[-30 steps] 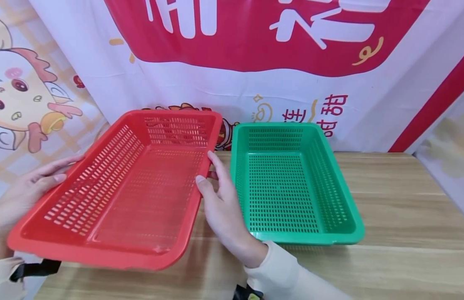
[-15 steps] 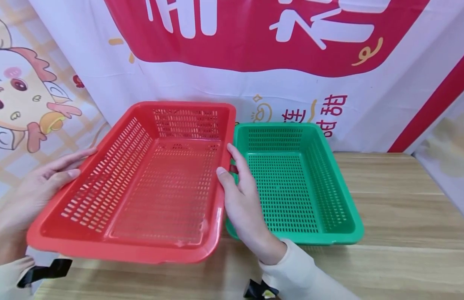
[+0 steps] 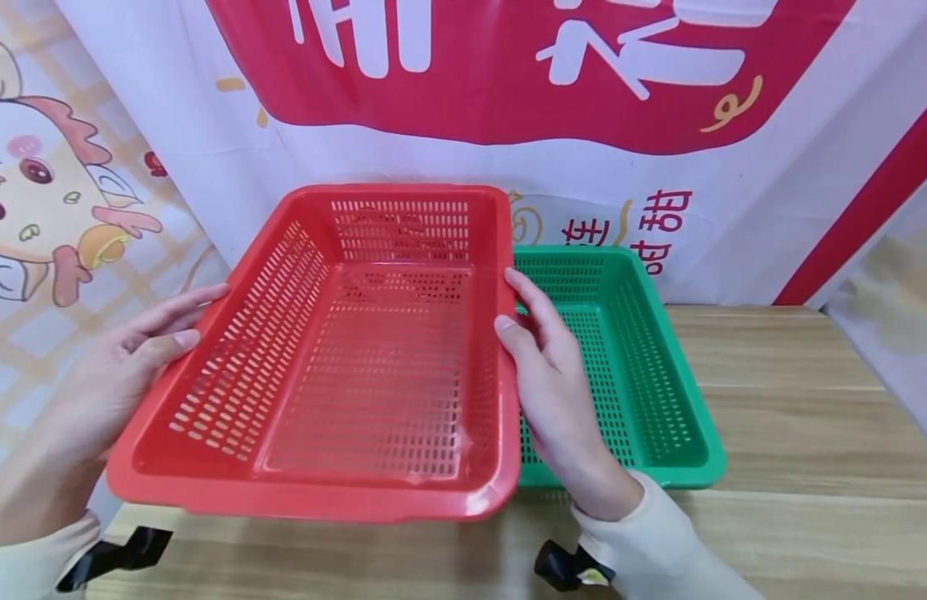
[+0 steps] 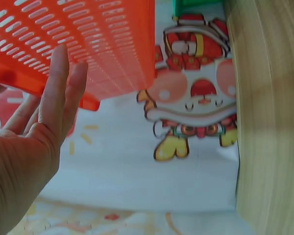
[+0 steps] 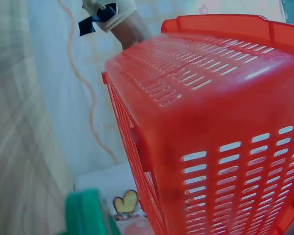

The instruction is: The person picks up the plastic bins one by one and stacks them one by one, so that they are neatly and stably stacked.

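Note:
A red plastic basket (image 3: 388, 375) with slotted sides hangs above the table, tilted so its inside faces me. My left hand (image 3: 111, 383) holds its left rim, thumb on top; in the left wrist view that hand's fingers (image 4: 53, 98) lie along the outer wall. On the opposite side my right hand (image 3: 557, 383) pinches the right rim between thumb and fingers. Behind that hand stands a green plastic basket (image 3: 654, 375) on the table, its left part hidden by the red one. From the right wrist view, the red basket's underside (image 5: 152, 73) and slotted wall show, nothing inside.
The wooden table (image 3: 779, 400) reaches to the right of the green basket. A printed cloth backdrop (image 3: 433, 158) hangs right behind the table, and another patterned cloth (image 3: 133, 250) is at the left. Black straps (image 3: 118, 558) sit at both wrists.
Both hands have carried the red basket to the right and slightly away from me, so it now overlaps the left part of the green basket in view. The green basket has stayed put.

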### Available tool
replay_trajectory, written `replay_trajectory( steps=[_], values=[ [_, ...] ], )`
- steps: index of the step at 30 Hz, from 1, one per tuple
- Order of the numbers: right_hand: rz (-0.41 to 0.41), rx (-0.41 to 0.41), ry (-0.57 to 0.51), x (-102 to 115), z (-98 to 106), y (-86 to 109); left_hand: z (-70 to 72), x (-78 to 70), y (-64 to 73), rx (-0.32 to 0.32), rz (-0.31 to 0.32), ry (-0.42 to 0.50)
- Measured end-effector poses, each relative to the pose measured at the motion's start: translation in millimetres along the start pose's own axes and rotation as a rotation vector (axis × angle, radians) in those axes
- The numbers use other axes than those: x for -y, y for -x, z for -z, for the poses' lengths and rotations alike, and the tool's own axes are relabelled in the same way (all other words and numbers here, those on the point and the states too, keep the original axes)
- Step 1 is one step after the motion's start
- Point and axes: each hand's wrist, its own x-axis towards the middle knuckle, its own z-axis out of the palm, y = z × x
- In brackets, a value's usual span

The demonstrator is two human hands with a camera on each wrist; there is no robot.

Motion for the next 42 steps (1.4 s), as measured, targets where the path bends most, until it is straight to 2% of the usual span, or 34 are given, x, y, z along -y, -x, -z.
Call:
replay_trajectory(
  steps=[8,12,19,25,31,36,42],
  values=[
    [-0.01,-0.007,-0.008,17.9,27.8,-1.9,-30.0,-6.5,-6.4,0.014,-0.033,-0.027],
    [-0.028,-0.03,0.03,25.9,42.9,-0.6,-47.9,-6.2,-9.8,0.037,-0.059,-0.016],
    [-0.048,-0.02,0.066,35.5,73.7,-4.2,-81.2,-8.1,-13.3,0.02,-0.04,-0.036],
    [-0.061,-0.037,0.06,37.2,103.0,-5.6,-112.9,-9.4,-23.0,0.059,-0.115,-0.01],
    [-0.085,-0.045,0.045,37.5,131.1,-8.3,-140.6,-10.0,-31.7,0.046,-0.167,-0.023],
    [-0.105,-0.035,0.005,40.5,152.1,-10.6,-158.7,-8.6,-37.6,0.036,-0.183,-0.046],
    [-0.155,-0.061,0.049,40.7,168.1,-12.8,-173.9,0.3,-47.4,0.036,-0.177,-0.094]
  ],
)
